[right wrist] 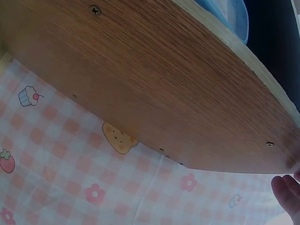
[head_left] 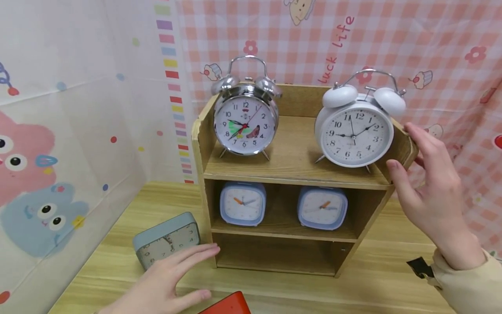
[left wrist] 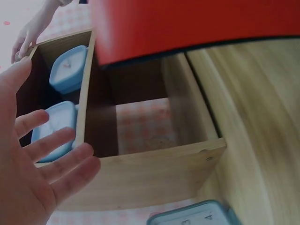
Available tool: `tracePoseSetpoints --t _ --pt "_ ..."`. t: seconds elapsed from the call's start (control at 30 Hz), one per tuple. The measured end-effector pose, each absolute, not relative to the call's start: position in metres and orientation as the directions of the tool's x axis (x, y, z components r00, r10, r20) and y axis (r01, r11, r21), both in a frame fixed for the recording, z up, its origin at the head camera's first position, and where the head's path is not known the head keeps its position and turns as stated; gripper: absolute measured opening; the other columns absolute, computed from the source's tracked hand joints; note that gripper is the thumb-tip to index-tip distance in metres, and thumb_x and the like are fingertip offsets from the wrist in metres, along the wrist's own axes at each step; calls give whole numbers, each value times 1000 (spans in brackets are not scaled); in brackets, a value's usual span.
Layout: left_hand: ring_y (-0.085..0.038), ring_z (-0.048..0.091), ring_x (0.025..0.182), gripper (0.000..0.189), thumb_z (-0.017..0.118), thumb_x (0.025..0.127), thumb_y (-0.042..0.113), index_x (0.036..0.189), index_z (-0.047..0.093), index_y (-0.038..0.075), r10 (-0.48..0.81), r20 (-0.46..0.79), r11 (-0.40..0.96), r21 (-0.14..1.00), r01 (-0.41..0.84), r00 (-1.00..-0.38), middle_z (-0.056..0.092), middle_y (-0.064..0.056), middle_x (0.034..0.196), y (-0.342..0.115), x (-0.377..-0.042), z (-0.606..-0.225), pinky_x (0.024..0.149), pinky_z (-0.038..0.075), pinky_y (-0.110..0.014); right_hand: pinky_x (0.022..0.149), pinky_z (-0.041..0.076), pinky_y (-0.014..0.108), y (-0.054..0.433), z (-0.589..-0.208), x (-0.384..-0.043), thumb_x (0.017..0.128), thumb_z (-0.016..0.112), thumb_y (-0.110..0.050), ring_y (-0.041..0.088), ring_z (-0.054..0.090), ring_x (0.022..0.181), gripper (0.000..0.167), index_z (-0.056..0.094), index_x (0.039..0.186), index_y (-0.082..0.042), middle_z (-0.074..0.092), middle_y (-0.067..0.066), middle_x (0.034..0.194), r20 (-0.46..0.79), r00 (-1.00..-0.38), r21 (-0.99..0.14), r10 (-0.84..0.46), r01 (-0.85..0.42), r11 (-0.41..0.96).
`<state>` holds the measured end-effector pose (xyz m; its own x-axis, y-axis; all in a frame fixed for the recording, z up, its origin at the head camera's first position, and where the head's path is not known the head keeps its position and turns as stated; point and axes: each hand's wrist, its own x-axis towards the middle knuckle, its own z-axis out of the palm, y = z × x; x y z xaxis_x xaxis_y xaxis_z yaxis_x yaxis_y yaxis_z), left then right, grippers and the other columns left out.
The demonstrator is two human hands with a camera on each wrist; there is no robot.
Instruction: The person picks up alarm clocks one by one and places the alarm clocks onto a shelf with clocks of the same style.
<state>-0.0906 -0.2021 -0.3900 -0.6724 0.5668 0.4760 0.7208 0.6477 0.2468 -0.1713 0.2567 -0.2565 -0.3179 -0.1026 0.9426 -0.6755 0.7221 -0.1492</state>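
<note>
A small three-level wooden shelf (head_left: 298, 179) stands on the table. My right hand (head_left: 435, 187) grips the upper part of its right side panel, thumb on the front side and fingers round the outer edge. My left hand (head_left: 164, 279) has its fingers spread and holds nothing, in front of a grey-blue clock (head_left: 166, 231) left of the shelf. On the top level stand a silver twin-bell alarm clock (head_left: 245, 122) and a white twin-bell alarm clock (head_left: 354, 135). Two small blue clocks (head_left: 243, 205) sit on the middle level; the bottom level holds nothing.
A red box-shaped object (head_left: 231, 305) lies at the near edge of the head view, and looms large above the left palm in the left wrist view. Checked pink cloth (head_left: 294, 48) hangs close behind the shelf, and a white patterned sheet (head_left: 98, 87) at left.
</note>
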Motion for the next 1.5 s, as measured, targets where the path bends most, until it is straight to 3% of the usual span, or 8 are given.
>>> tracePoseSetpoints --t 0.37,0.7,0.87,1.13,1.5 --pt "-15 66 129 66 70 97 57 155 46 40 588 307 667 340 663 -749 60 14 151 -198 -89 -402 95 61 -39 100 47 3 248 -262 -182 102 64 -27 5 59 135 53 58 135 14 63 28 140 971 -240 -191 12 -740 645" --pt "-22 72 121 82 71 89 70 156 47 30 694 315 587 273 762 -648 67 2 145 -196 -94 -420 85 63 -34 95 49 3 239 -265 -189 95 61 -11 8 62 130 45 59 131 15 65 26 137 973 -207 -224 103 -735 640" --pt "-21 72 122 80 69 90 71 155 50 29 719 284 581 254 773 -634 68 2 144 -194 -93 -426 88 63 -37 95 49 2 238 -267 -189 94 59 -9 8 61 130 44 58 132 14 64 24 139 970 -214 -239 119 -723 648" --pt "-22 72 124 78 65 93 71 156 49 27 718 183 615 284 736 -671 67 1 146 -193 -89 -433 87 64 -39 92 50 2 238 -266 -187 91 64 -9 4 63 123 47 58 132 15 66 22 137 966 -221 -256 135 -736 626" --pt "-17 73 119 74 63 97 66 152 55 17 762 146 579 286 764 -631 72 -3 139 -190 -91 -440 86 63 -34 92 50 2 236 -269 -186 90 65 -4 3 63 124 48 58 134 13 65 18 141 956 -249 -288 152 -726 624"
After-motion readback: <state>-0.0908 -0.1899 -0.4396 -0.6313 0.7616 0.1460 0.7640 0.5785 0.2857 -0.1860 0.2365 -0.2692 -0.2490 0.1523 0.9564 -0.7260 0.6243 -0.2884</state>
